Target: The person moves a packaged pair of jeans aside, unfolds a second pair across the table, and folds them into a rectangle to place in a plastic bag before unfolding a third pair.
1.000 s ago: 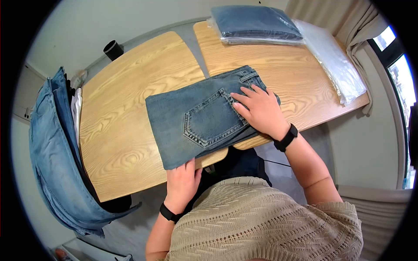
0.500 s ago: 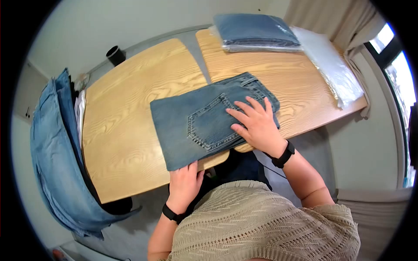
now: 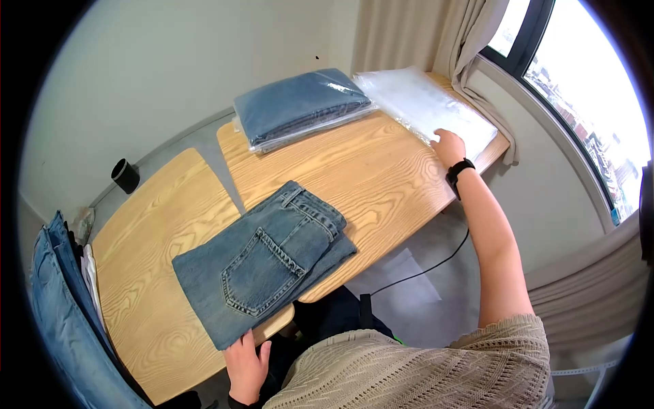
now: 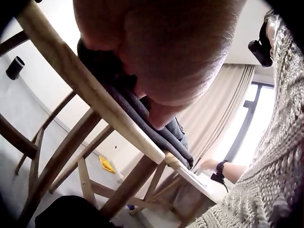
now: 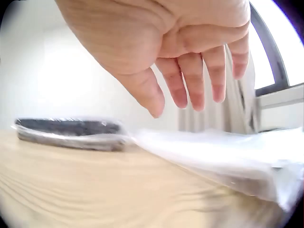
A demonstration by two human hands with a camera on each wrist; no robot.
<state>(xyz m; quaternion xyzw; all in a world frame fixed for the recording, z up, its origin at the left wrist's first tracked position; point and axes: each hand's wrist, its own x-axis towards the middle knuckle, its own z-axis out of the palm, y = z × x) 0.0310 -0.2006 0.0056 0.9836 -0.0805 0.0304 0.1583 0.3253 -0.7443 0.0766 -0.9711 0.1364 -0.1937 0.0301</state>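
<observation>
My hands are apart: the right hand (image 3: 450,147), fingers loosely extended, hovers at the near edge of the clear plastic packaging (image 3: 422,102), whose long axis runs far-left to near-right. The folded jeans (image 3: 262,252) lie leftward on the table (image 3: 388,170), my left hand (image 3: 246,368) at their near-left corner, grip undeterminable.

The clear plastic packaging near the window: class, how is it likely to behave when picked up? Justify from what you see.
The clear plastic packaging is probably slippery, as its surface shines. It may flop or bend, since its near edge on the table looks crinkled. It is likely light for its spread, lying low and flat.
</observation>
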